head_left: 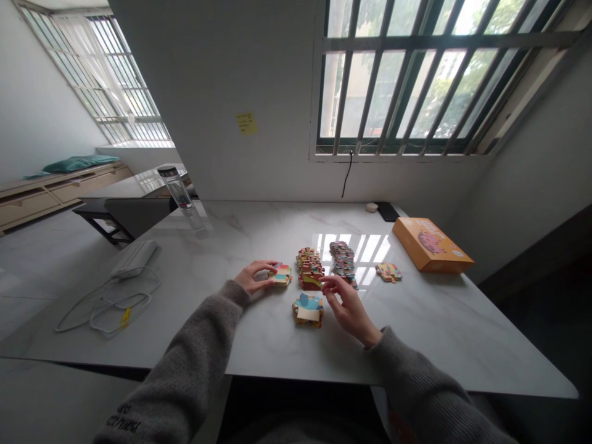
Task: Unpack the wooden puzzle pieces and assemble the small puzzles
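My left hand [256, 275] is closed around the left side of a small stack of jigsaw puzzle pieces [283, 275] lying on the table. At the front end of a long row of overlapping puzzle pieces [309, 259], my right hand [346, 306] pinches the right edge of a red and yellow-green puzzle piece [311, 282]. Beside it runs a second long row of puzzle pieces [342, 258], its near end partly hidden by my right hand. Closer to me, a small pile of puzzle pieces [308, 309] with a blue one on top lies just left of my right hand.
Further right are another small pile of puzzle pieces [389, 272] and an orange box [428, 243]. A black phone [387, 211] and a small white object [371, 208] lie at the back. Leftward stand a glass bottle [178, 188] and a white device [134, 259] with a cable [108, 302].
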{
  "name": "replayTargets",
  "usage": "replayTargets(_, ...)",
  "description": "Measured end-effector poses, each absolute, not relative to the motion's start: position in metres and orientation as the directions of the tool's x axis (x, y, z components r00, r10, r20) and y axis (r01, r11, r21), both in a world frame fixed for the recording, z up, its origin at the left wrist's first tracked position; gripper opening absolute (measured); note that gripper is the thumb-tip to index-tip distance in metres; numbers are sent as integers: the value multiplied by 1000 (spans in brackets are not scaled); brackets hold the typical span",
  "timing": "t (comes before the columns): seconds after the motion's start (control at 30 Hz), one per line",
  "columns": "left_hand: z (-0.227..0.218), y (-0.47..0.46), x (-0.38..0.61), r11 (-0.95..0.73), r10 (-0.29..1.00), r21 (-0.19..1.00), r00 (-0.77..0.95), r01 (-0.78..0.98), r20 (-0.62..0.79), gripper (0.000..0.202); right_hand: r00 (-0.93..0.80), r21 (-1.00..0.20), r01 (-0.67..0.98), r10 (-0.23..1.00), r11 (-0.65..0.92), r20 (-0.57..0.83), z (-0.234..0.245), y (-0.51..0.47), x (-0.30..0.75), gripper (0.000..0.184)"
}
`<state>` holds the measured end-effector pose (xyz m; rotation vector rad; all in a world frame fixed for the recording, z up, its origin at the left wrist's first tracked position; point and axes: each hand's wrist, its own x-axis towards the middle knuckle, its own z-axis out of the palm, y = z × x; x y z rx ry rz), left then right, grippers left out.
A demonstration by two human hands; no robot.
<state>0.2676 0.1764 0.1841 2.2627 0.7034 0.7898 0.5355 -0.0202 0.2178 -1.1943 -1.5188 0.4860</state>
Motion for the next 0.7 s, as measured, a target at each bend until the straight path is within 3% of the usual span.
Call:
replayTargets(0.2,180,177,267,-589,677,764,677,262,289,39,31,-761,481,858,436,512,216,-21,535,18)
replayTargets(0.4,178,178,269,-638,663,724,666,263,342,40,-102,-652,587,843,480,529,216,-21,534,21)
replayTargets(0.7,178,177,269,-616,673,746,660,253,333,43,-109,-642,598,842,481,529,216,-21,534,22)
